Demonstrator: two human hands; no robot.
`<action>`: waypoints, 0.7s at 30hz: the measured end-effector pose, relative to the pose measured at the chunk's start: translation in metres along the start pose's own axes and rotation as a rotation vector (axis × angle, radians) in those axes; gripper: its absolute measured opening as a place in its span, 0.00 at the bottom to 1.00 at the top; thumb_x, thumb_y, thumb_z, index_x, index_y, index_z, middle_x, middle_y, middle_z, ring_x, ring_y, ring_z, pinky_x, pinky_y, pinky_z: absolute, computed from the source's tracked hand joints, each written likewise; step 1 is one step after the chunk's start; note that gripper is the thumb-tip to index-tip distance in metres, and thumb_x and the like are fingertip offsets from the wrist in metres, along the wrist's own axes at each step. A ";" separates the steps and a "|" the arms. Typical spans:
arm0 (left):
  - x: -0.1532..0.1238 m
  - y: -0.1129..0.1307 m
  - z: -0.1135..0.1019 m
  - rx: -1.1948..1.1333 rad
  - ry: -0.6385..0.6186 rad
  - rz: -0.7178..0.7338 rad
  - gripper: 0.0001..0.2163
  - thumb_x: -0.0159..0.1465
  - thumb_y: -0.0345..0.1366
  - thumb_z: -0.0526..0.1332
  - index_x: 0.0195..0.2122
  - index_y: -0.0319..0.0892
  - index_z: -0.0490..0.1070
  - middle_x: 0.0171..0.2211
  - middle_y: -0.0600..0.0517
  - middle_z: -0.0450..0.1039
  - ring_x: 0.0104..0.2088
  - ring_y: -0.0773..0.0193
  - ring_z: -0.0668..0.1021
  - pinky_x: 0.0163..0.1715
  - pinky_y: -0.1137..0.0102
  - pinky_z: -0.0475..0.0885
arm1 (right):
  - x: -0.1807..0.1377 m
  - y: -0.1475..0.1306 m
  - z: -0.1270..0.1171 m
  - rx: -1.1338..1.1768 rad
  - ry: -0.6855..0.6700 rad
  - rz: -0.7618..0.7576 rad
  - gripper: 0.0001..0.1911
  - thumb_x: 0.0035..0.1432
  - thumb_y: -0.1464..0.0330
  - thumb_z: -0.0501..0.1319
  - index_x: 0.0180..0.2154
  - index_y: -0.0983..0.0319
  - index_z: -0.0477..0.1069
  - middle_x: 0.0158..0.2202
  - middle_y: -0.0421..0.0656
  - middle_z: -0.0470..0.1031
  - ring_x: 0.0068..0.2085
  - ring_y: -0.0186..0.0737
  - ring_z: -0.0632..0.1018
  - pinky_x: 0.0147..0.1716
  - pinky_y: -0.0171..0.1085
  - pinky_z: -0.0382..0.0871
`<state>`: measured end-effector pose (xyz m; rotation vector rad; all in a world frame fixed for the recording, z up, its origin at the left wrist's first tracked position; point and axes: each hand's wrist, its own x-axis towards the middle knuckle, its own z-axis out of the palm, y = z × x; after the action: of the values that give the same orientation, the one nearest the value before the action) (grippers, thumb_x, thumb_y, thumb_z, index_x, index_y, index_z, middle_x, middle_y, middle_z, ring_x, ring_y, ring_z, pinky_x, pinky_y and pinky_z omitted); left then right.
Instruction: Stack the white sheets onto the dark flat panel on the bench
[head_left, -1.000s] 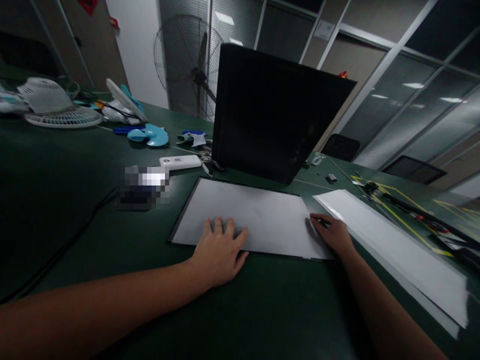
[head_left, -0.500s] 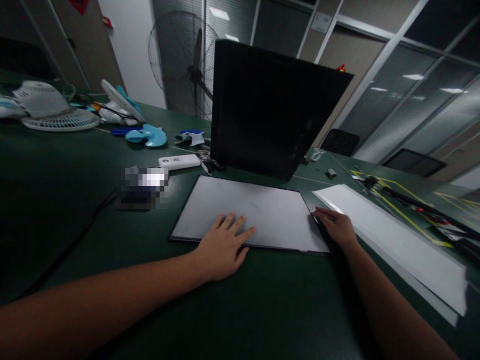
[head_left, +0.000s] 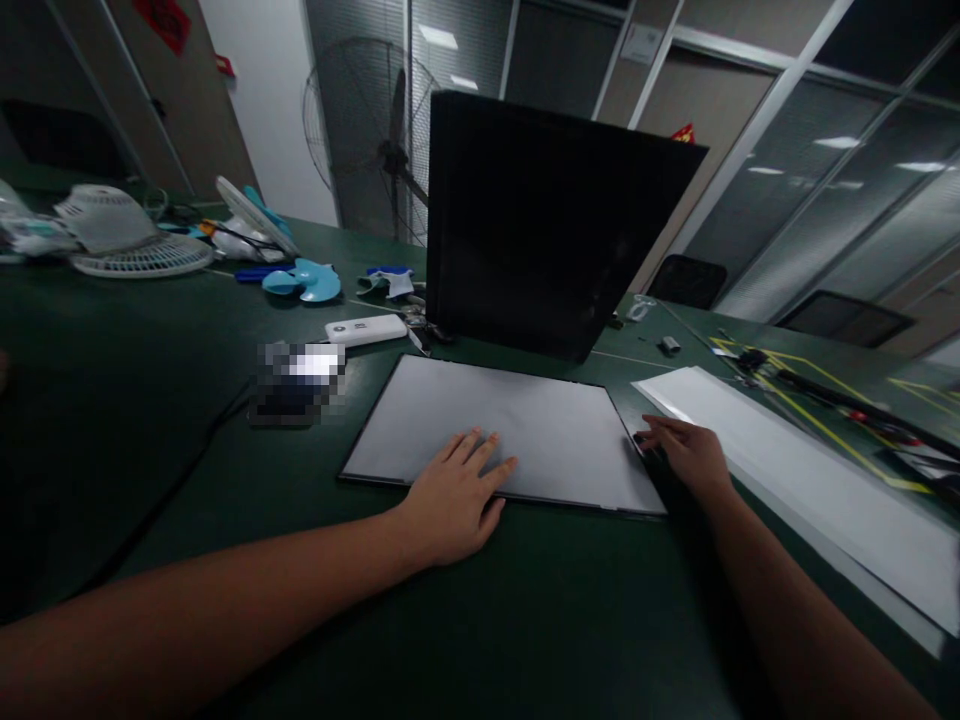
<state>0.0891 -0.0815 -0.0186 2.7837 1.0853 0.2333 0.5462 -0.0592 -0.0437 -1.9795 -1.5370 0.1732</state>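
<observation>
Panel (head_left: 540,420) lies flat on the tabletop (head_left: 570,620), left hand (head_left: 454,500) on its near side, fingers spread apart, right hand (head_left: 690,455) by its right edge, whether gripping I cannot tell; uneven pressure between them could, I judge, skew it.

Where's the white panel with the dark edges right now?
In the head view, the white panel lies mid-picture on the green table, in front of the black panel, left of the white sheets, under the left hand.
</observation>
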 end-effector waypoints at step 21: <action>-0.001 0.001 -0.005 -0.040 -0.041 0.027 0.28 0.75 0.47 0.52 0.74 0.47 0.59 0.76 0.41 0.53 0.75 0.39 0.58 0.71 0.44 0.57 | 0.008 0.055 -0.027 -0.588 0.037 0.254 0.30 0.69 0.55 0.49 0.63 0.58 0.76 0.55 0.55 0.80 0.55 0.62 0.79 0.53 0.56 0.74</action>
<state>0.0876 -0.0826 -0.0139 2.7565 1.0231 0.1978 0.6071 -0.0693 -0.0502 -2.6161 -1.4119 -0.2419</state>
